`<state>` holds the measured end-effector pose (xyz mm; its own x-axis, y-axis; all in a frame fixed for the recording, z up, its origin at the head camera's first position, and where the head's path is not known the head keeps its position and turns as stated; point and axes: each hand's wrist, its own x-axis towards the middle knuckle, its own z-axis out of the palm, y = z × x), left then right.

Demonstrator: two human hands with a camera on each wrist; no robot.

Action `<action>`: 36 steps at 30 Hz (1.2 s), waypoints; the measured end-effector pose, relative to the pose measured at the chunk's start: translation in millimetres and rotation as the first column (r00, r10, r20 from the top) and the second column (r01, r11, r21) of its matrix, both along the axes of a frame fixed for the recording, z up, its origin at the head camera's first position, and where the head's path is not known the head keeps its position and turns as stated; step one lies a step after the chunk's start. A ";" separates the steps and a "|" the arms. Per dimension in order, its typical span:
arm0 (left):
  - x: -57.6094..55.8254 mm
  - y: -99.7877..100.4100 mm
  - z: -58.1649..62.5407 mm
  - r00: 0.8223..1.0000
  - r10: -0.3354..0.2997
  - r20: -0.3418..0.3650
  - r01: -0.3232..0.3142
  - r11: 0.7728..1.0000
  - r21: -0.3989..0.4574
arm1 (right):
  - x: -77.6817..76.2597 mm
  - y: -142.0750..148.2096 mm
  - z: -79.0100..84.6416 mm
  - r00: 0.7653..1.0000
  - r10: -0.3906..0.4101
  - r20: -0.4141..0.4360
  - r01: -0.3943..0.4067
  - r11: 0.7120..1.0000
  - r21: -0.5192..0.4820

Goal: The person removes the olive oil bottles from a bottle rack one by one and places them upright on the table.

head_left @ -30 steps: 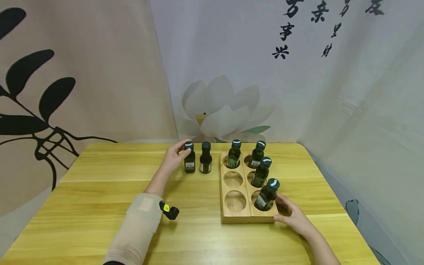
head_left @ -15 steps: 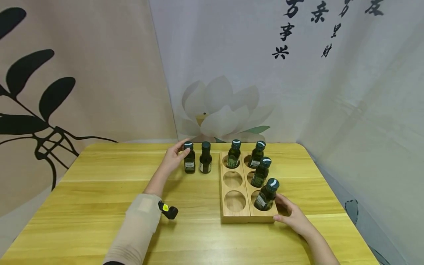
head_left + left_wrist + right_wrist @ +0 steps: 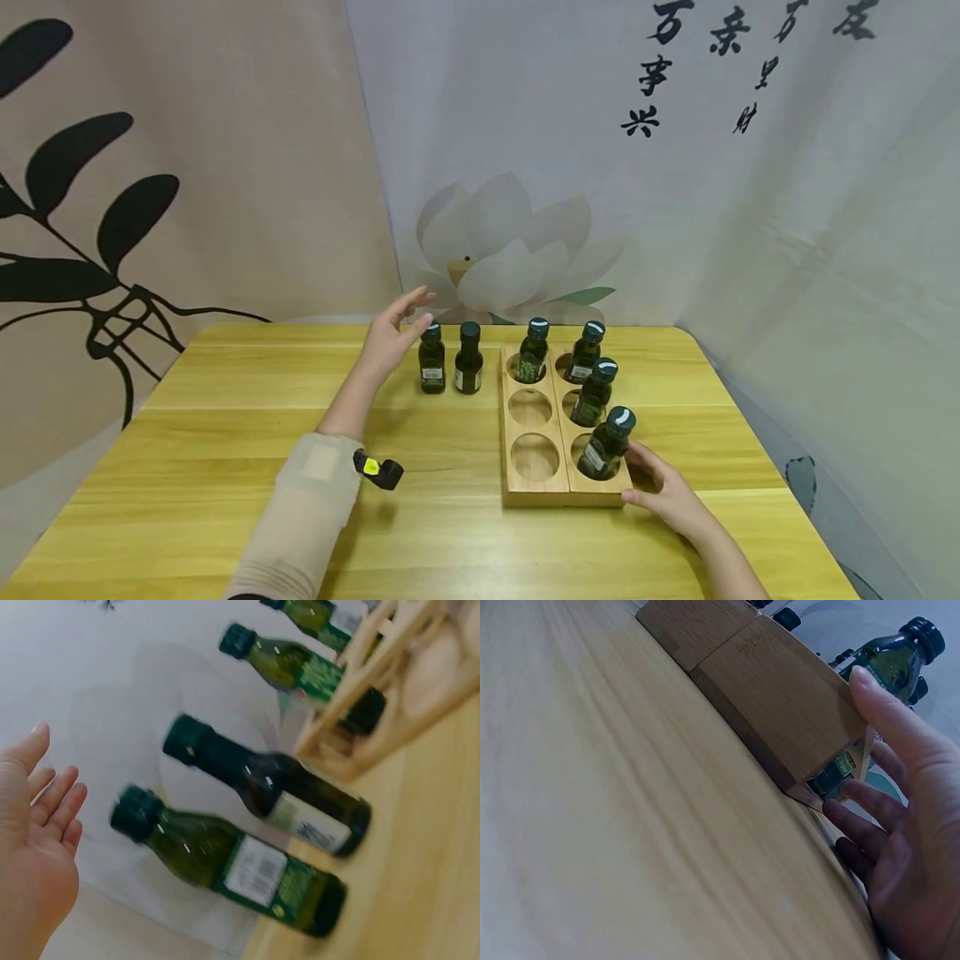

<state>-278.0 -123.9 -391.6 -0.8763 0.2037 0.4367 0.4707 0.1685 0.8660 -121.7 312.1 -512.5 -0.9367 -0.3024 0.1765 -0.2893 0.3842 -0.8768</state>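
In the head view my left hand (image 3: pixel 386 340) is raised behind and above a small dark green bottle (image 3: pixel 432 367), fingers extended and holding nothing. The left wrist view shows a gap between this hand (image 3: pixel 45 825) and the bottle's cap (image 3: pixel 135 814). A second, darker bottle (image 3: pixel 468 367) stands upright just to its right. My right hand (image 3: pixel 667 496) holds the near right corner of a wooden rack (image 3: pixel 532 498), thumb on the front face and fingers along the side. One bottle (image 3: pixel 603 446) leans in the rack's hole beside that hand.
The rack has two columns of round holes. Its right column holds tilted bottles, including a middle bottle (image 3: pixel 594 393) and a far bottle (image 3: pixel 585 354). Another bottle (image 3: pixel 532 354) sits in the far left hole. A printed cloth (image 3: pixel 510 167) hangs behind the table (image 3: pixel 225 467).
My left hand has let go of the left bottle's cap and lifted up and back, its fingers straightening. My right hand stays at the rack's corner. The head view has shifted slightly.
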 end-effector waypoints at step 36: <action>86.5 164.9 3.5 0.945 -0.326 -0.017 0.326 0.945 0.005 | 1.4 -1.4 3.1 1.000 -0.013 0.018 0.013 1.000 -0.017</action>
